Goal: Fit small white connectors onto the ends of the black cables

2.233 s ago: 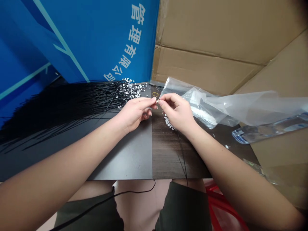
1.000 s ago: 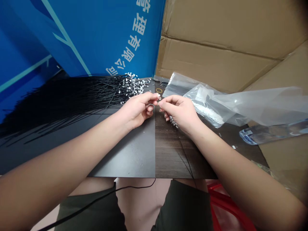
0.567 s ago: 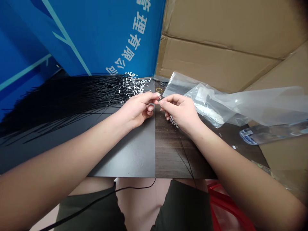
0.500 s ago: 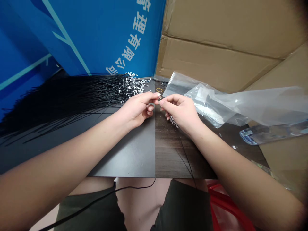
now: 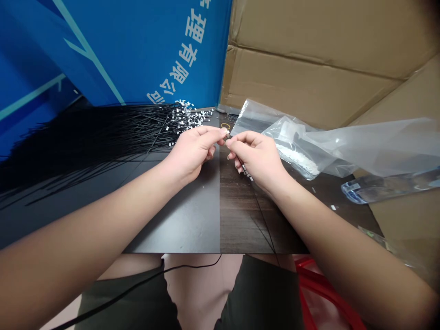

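Observation:
My left hand [image 5: 192, 151] and my right hand [image 5: 256, 156] meet fingertip to fingertip above the dark table [image 5: 192, 220], both pinched. A tiny white piece shows at the left fingertips. A thin black wire [image 5: 263, 215] runs from under my right hand toward the table's front edge. Several small white pieces [image 5: 246, 173] lie under my right hand. What each pinch holds is too small to name surely.
A large fan of black wires with white ends [image 5: 103, 133] covers the table's left. Clear plastic bags [image 5: 309, 146] lie at the right, one holding white pieces. A yellow rubber band [image 5: 225, 126] lies beyond my hands. Blue board and cardboard walls stand behind.
My hands stay joined at the fingertips with only small finger movements. The view has shifted slightly.

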### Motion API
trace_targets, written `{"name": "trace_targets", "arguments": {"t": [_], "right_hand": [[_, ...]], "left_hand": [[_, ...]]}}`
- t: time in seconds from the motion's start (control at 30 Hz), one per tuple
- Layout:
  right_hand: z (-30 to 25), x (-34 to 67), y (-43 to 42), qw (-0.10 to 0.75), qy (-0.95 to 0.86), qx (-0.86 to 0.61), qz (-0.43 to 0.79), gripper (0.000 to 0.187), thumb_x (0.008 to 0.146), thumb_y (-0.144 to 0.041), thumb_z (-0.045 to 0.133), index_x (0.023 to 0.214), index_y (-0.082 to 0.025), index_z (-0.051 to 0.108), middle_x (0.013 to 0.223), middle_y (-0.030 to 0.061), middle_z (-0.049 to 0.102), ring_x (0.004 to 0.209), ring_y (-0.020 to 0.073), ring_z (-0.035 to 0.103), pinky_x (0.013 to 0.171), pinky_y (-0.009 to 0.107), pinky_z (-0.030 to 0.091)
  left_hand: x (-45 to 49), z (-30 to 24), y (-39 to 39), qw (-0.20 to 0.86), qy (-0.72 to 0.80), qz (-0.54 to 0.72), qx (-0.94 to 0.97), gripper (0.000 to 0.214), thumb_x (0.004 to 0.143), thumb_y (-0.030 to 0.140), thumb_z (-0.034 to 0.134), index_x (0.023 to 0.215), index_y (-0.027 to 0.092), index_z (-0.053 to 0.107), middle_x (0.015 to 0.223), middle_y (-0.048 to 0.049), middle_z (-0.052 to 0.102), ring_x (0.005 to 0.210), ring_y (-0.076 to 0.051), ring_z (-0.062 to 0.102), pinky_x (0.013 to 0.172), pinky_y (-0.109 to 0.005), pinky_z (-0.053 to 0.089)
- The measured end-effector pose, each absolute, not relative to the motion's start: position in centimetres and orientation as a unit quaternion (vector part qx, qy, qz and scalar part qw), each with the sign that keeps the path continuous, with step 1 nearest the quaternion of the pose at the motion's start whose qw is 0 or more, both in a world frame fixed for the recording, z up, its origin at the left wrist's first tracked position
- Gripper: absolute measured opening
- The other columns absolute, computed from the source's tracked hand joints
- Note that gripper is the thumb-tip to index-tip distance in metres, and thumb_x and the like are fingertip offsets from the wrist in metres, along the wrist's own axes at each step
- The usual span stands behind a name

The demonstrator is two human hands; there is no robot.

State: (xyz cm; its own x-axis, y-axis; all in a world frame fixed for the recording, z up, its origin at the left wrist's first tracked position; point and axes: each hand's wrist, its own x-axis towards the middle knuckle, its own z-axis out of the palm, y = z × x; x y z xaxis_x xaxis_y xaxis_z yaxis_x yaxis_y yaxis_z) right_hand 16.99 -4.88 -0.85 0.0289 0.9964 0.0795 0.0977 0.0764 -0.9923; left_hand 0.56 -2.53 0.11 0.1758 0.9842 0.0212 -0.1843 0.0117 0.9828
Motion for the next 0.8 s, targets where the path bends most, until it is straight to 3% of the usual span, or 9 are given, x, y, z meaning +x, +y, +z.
{"name": "trace_targets", "arguments": {"t": [0.5,0.8], "right_hand": [[-0.49,16.5,-5.51,0.515,-0.535,-0.501,0.445,0.011,0.089,-0.028,0.072,0.082,-0.021,0.068,0.065,-0.0023,0.066,0.046,0.0074,0.051,0.042,0.023,0.038],[0.05,16.74,-5.54,0.516,-0.537,-0.501,0.441,0.011,0.086,-0.023,0.074,0.077,-0.02,0.067,0.062,-0.0026,0.064,0.047,0.0079,0.048,0.045,0.024,0.037]], "left_hand": [[0.55,-0.11,-2.37,0.537,0.408,0.51,0.534,0.019,0.078,0.031,0.084,0.073,0.017,0.072,0.075,-0.002,0.068,0.058,-0.008,0.044,0.053,-0.025,0.031],[0.41,0.44,-2.24,0.562,0.408,0.489,0.528,0.015,0.074,0.026,0.083,0.071,0.016,0.072,0.071,-0.0013,0.065,0.057,-0.008,0.044,0.052,-0.025,0.03]]}}
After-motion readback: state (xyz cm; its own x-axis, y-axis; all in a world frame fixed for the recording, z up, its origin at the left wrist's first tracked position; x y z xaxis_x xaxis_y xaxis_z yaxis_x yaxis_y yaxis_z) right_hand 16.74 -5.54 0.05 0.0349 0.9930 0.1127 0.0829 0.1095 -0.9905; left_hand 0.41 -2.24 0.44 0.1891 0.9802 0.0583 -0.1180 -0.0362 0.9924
